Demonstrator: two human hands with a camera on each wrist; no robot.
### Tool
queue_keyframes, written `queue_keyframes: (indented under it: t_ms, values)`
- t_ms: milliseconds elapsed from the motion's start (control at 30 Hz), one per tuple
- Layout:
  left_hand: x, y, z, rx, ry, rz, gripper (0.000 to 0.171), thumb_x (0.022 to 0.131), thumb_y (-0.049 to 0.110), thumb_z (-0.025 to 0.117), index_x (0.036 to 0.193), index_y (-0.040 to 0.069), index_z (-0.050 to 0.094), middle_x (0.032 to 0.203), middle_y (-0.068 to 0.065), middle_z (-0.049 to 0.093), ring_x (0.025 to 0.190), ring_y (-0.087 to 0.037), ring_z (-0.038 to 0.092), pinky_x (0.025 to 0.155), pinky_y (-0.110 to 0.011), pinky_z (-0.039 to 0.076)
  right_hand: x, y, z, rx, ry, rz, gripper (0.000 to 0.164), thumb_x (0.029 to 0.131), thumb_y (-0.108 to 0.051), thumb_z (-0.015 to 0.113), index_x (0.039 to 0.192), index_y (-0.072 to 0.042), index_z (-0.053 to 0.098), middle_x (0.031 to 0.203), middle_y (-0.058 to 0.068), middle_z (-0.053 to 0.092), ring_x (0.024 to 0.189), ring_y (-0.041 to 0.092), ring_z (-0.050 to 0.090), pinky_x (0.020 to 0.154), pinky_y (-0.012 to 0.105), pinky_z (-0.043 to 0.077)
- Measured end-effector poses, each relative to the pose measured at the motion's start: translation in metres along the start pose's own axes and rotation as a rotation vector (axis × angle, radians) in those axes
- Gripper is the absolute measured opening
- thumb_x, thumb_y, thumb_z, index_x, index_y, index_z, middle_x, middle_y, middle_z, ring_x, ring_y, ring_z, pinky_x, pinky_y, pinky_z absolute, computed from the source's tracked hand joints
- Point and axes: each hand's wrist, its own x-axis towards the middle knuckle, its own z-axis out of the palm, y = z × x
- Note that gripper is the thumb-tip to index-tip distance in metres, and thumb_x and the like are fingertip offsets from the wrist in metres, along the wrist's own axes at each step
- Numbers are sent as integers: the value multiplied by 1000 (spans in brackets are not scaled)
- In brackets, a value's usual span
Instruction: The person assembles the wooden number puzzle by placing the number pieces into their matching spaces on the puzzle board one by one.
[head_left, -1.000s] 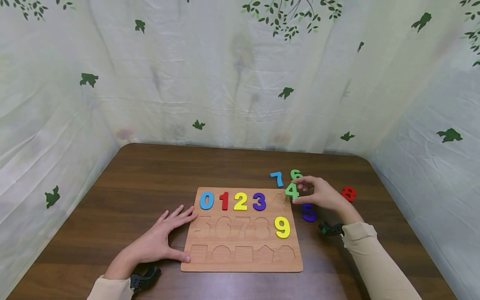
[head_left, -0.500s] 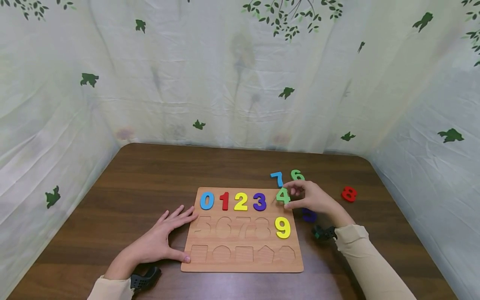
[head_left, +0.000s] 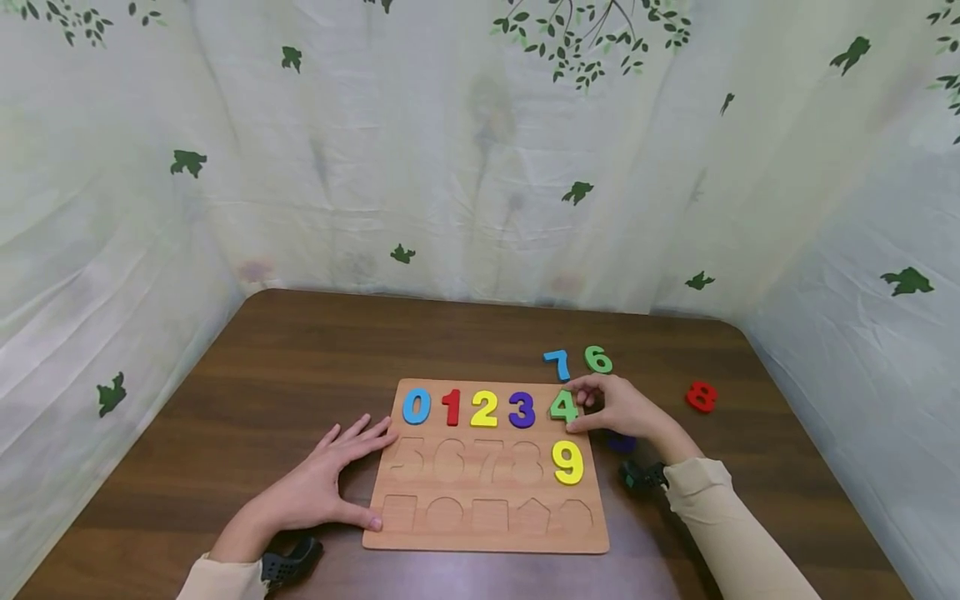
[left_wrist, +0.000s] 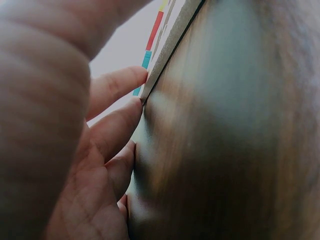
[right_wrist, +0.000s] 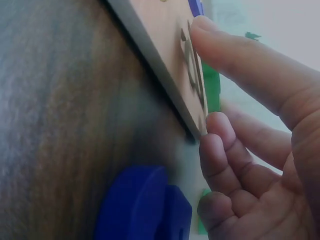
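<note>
A wooden number board (head_left: 480, 490) lies on the table. My left hand (head_left: 318, 479) rests at its left edge with the fingers spread, thumb and fingertips touching the wood. Between thumb and fingers of my right hand (head_left: 628, 410) is a green number 4 (head_left: 563, 406), held over the recess at the board's top right corner. In the right wrist view the green 4 (right_wrist: 212, 87) is partly hidden behind the thumb, with the outlined recess (right_wrist: 191, 65) beside it. Blue 0 (head_left: 416, 407), red 1 (head_left: 451, 407), yellow 2 (head_left: 484, 409), purple 3 (head_left: 522, 410) and yellow 9 (head_left: 567, 462) sit on the board.
Behind the board lie a blue 7 (head_left: 557, 364) and a green 6 (head_left: 597, 359). A red 8 (head_left: 701, 397) is farther right. The dark blue 5 (head_left: 622, 443) is mostly covered by my right hand. A pale leaf-print curtain (head_left: 450, 167) surrounds the table (head_left: 337, 333).
My right hand has carried the green 4 leftward from beside the board to over the top right recess. The left hand has stayed at the board's edge. The head view has tilted slightly.
</note>
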Motion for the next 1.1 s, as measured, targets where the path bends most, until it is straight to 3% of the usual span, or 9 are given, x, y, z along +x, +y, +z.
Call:
queue_keyframes:
  t_ms: [1100]
  values:
    - [2,-1,0,-7,-8,-8,106,71,60,95,161,26,52,175,-7,37,164,-52,17,125,-79,4,1,-3,4,-37,-19,-12,63,85,-33,94,137,-7,69,102,3,62,91,19,54,78,28,48]
